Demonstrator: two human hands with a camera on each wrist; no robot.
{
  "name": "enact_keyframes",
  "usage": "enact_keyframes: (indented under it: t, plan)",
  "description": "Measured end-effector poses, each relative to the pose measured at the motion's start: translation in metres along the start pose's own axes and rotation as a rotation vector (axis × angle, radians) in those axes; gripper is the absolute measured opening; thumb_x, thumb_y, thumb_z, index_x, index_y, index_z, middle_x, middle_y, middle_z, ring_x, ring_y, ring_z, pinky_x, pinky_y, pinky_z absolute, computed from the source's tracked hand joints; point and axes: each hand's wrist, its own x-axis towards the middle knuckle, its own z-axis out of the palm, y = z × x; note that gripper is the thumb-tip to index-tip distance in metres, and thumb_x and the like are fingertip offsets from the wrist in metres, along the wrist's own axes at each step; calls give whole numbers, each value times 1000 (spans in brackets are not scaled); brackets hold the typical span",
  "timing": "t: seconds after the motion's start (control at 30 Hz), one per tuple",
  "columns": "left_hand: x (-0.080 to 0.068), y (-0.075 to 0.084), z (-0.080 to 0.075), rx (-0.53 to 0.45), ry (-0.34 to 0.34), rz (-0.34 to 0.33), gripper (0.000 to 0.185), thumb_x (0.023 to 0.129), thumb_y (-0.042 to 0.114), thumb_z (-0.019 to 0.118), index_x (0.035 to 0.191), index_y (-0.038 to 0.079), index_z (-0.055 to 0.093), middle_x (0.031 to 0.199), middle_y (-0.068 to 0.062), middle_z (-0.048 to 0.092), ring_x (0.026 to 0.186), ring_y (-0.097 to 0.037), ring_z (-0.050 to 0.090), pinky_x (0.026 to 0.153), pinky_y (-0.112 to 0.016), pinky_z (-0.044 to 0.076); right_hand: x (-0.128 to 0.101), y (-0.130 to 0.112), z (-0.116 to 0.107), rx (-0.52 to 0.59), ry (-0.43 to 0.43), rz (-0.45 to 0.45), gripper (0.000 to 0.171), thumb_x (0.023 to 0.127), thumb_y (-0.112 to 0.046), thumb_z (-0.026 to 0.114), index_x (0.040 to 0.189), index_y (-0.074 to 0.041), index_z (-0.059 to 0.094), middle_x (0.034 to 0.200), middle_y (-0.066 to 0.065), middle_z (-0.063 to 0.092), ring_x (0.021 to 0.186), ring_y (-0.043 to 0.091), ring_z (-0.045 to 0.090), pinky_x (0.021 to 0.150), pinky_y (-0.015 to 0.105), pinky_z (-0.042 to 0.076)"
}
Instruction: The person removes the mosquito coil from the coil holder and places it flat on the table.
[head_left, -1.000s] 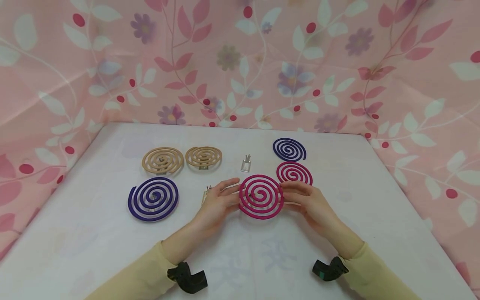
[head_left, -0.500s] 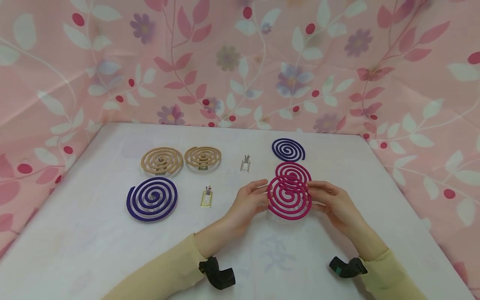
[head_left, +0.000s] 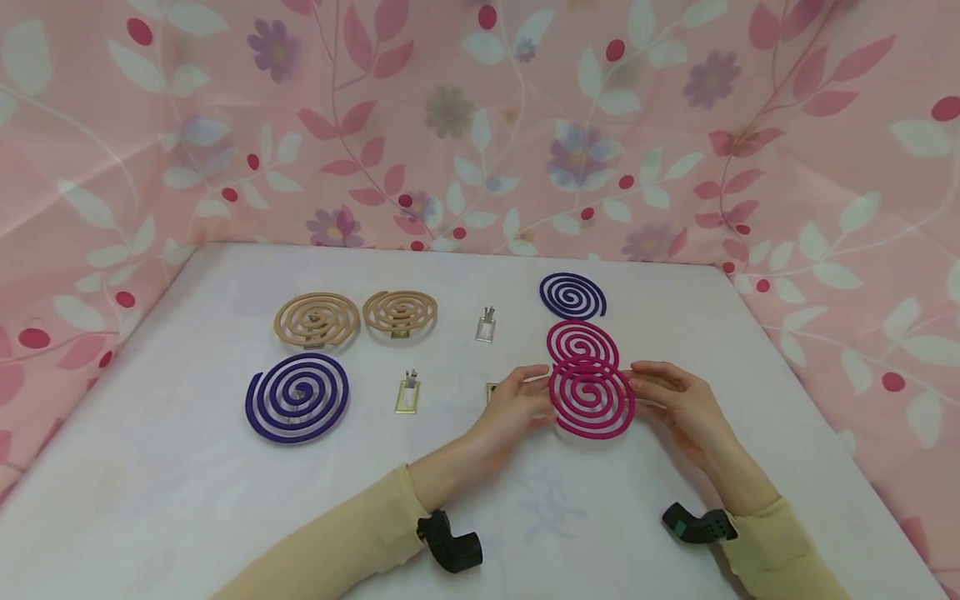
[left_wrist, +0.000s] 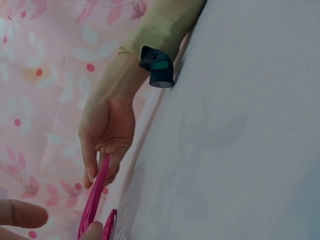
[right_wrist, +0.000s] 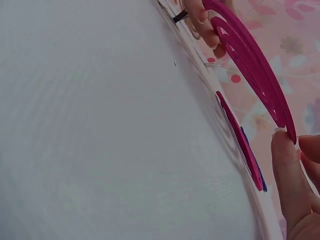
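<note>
Both hands hold a large magenta spiral coil (head_left: 591, 398) by its opposite edges, a little above the white table (head_left: 187, 467). My left hand (head_left: 546, 396) pinches its left rim and my right hand (head_left: 636, 387) pinches its right rim. In the right wrist view the coil (right_wrist: 250, 65) hangs tilted over the cloth, with a right fingertip (right_wrist: 287, 170) at its near edge. The left wrist view shows the coil (left_wrist: 93, 200) edge-on. Its far edge overlaps a smaller magenta coil (head_left: 582, 342) lying flat.
A small purple coil (head_left: 572, 295) lies behind the magenta ones. On the left lie a large purple coil (head_left: 297, 397) and two tan coils (head_left: 316, 319) (head_left: 400, 312). Small metal stands (head_left: 485, 326) (head_left: 407, 394) stand mid-table; another (head_left: 491, 390) peeks out beside my left hand. Pink floral cloth surrounds the table.
Both hands have carried the large magenta coil to the right, up to the smaller magenta coil. A metal stand now shows where it lay.
</note>
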Motion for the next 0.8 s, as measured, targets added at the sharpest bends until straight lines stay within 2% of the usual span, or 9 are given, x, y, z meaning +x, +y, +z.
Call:
enact_keyframes:
  t: [0.2,0.4,0.63,0.8]
  plan:
    - [-2,-1,3,12,19,-7,55,80,-3,52,133,7,43,137,-15,47,118,-26,53,92,-38,50,0,4,-3,0,-1,10,43,91,-15,61,128,2,48,105,-3,68,96,9,65,82,26,54]
    - [-4,-1,4,11,36,0,55,81,-3,51,134,6,41,138,-16,45,117,-27,52,91,-38,51,2,10,-5,-1,-12,20,50,91,-15,61,132,6,42,106,-3,68,97,10,65,82,28,54]
    - [-6,-2,4,28,42,-10,49,86,2,53,133,7,43,138,-15,45,116,-27,53,92,-37,50,2,11,-5,-10,-11,34,53,90,-18,63,131,7,42,104,-1,69,95,11,66,82,29,54]
    - [-8,-3,5,13,41,-5,46,85,0,53,130,6,45,136,-15,46,112,-26,54,92,-39,50,3,12,-6,-42,-10,19,53,89,-19,64,129,9,43,102,1,70,93,14,67,82,31,54]
